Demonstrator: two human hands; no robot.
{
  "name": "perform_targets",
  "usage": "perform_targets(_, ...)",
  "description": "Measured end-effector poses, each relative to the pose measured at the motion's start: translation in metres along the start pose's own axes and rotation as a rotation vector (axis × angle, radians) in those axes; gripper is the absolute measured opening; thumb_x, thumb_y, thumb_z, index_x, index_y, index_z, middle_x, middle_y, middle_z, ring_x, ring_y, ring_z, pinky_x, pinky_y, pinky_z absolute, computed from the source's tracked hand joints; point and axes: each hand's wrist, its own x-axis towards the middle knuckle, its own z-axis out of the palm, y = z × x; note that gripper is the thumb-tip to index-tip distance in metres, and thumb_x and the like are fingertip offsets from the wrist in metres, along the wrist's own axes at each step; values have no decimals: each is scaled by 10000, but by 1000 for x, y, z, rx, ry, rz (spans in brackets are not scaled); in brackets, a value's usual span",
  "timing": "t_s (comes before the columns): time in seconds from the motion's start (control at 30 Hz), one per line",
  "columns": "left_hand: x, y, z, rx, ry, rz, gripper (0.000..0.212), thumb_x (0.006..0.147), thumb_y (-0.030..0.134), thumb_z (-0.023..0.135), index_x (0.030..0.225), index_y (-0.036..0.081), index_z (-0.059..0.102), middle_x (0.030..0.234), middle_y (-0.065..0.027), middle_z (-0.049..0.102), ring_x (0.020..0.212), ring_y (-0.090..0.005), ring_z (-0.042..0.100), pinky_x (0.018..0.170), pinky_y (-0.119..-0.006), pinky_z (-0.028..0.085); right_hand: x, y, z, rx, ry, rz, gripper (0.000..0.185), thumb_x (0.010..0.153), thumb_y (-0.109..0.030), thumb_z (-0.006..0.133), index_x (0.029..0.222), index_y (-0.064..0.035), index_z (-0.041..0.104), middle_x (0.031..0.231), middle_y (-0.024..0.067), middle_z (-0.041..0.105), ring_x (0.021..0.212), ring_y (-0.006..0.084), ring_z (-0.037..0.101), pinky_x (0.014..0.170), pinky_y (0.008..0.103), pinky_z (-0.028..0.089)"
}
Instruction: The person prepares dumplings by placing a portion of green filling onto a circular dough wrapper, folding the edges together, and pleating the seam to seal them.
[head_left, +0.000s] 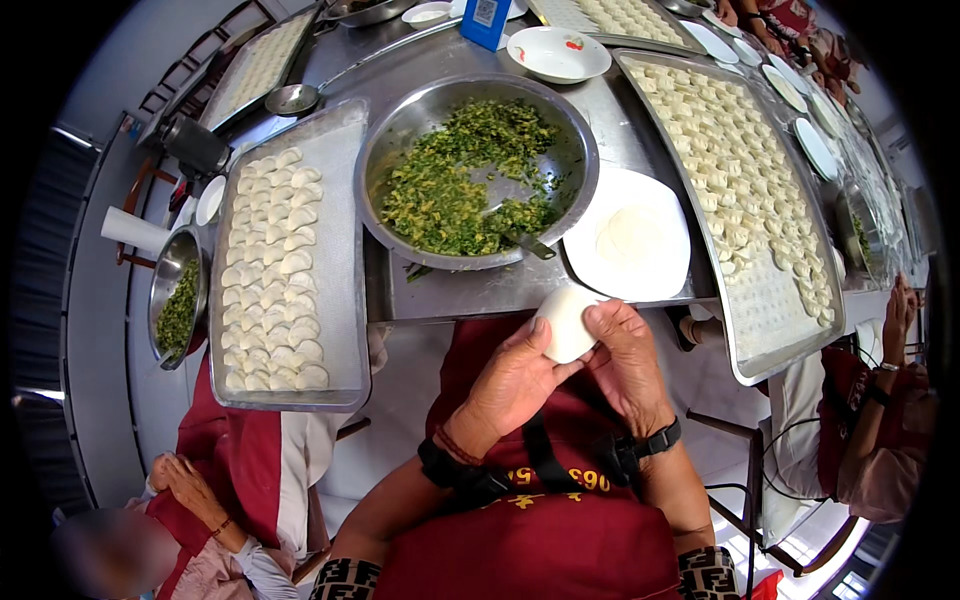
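Observation:
Between my two hands is a round white dough wrapper (568, 324), held up just off the table's front edge. My left hand (506, 375) pinches its left side with the thumb on the face towards me. My right hand (626, 360) grips the right side, thumb near the upper edge. Whether filling lies inside the wrapper is hidden. Right beyond my hands, a white plate (667, 262) carries a few flat wrappers (628, 231). A large steel bowl (367, 187) holds chopped green and yellow filling (442, 195), with a metal utensil's handle (536, 246) resting at its near rim.
To the left a metal tray (346, 300) holds rows of folded dumplings (274, 292). Another tray (772, 337) at right is mostly covered with dumplings (742, 165). A flowered bowl (559, 56) stands behind the big bowl. People sit on both sides, one with clasped hands (184, 480).

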Motion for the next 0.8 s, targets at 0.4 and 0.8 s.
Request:
perform_targets(0.4, -36, 38, -3, -90, 141, 128, 446, 1001, 221, 528, 1389, 34, 412, 1411, -168, 477, 1337, -347, 441, 1134, -507, 342, 7, -9, 15, -601, 108, -259, 217, 878, -27, 707, 1084, 0, 645, 1043, 66, 717, 905, 95, 653, 799, 231, 526)
perform_targets(0.8, -54, 61, -10, -56, 311, 215, 318, 984, 93, 531, 1265, -53, 499, 1276, -230, 561, 1228, -421, 534, 1082, -534, 432, 52, -23, 56, -1433, -81, -953, 404, 750, -150, 804, 1112, -61, 649, 1158, 97, 681, 1324, 338, 475, 1013, 424, 416)
